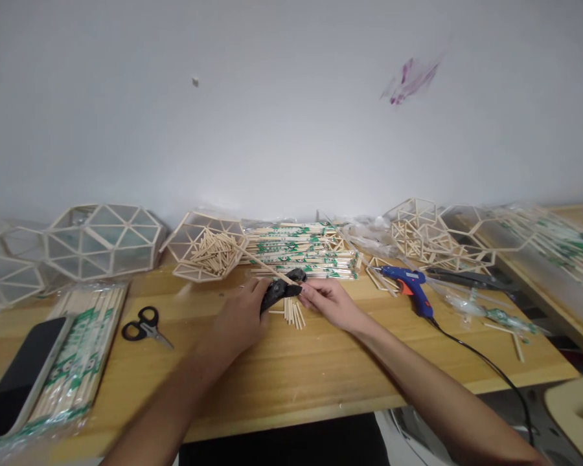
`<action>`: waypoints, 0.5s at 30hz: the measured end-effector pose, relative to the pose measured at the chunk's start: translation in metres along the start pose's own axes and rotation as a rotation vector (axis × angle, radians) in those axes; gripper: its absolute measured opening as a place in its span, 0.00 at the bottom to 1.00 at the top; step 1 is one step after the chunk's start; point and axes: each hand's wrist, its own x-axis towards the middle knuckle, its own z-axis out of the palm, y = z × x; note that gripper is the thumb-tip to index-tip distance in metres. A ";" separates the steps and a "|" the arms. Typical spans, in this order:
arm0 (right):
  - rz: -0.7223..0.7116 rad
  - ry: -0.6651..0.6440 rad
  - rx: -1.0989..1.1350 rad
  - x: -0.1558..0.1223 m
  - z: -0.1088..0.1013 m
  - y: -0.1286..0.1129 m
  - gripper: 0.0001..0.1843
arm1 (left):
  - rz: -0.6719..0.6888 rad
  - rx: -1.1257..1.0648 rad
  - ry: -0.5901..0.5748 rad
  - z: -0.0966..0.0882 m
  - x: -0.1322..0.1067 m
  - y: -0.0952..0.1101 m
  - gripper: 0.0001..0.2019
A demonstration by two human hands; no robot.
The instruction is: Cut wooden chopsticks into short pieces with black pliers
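Observation:
My left hand [243,310] is wrapped round a black hand tool [276,291] whose exact kind I cannot make out. A thin wooden chopstick [267,266] runs slantwise across the tool's far end. At the stick's near end, the thumb and fingers of my right hand [328,301] are pinched together, right beside the tool's tip. Beneath both hands, several short cut stick pieces [294,314] lie on the wooden table [291,369]. Just beyond, a stick-framed bowl [184,243] holds a heap of short sticks [216,252].
Wrapped chopsticks [301,249] lie by the wall, with another pack [80,349] at left under a phone [26,369]. Scissors [146,327] rest left of my hands. A blue glue gun [411,285] with a black cord lies right. Stick-framed shapes [107,239] stand at the back left.

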 end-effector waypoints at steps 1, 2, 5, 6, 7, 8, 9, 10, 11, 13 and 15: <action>0.003 -0.008 0.018 0.000 0.000 0.000 0.31 | -0.013 -0.002 -0.009 0.000 0.000 0.001 0.18; 0.007 -0.017 0.042 0.000 0.000 -0.001 0.31 | -0.024 -0.005 -0.014 -0.001 0.000 0.001 0.14; 0.010 -0.047 0.107 0.000 0.000 -0.002 0.31 | -0.035 -0.019 -0.012 -0.001 -0.001 0.003 0.08; 0.010 -0.058 0.121 0.000 -0.001 -0.003 0.32 | -0.027 -0.024 -0.006 -0.002 -0.001 0.004 0.08; 0.013 -0.072 0.133 0.000 -0.001 -0.003 0.32 | -0.015 -0.030 0.003 -0.002 -0.001 0.004 0.08; 0.019 -0.088 0.148 -0.001 -0.001 -0.003 0.32 | -0.001 -0.037 0.015 -0.002 -0.002 0.004 0.09; 0.029 -0.103 0.165 -0.001 -0.001 -0.003 0.32 | 0.016 -0.045 0.026 -0.002 -0.002 0.004 0.10; 0.040 -0.115 0.185 -0.001 -0.001 -0.003 0.32 | 0.033 -0.056 0.037 -0.003 -0.002 0.004 0.11; 0.051 -0.124 0.206 -0.002 -0.001 -0.003 0.32 | 0.047 -0.069 0.041 -0.003 -0.002 0.004 0.11; 0.059 -0.136 0.246 -0.002 0.000 -0.003 0.31 | 0.057 -0.098 0.031 -0.005 -0.003 0.004 0.12; 0.052 -0.139 0.277 -0.003 0.001 -0.002 0.31 | 0.039 -0.114 0.010 -0.006 -0.003 0.004 0.12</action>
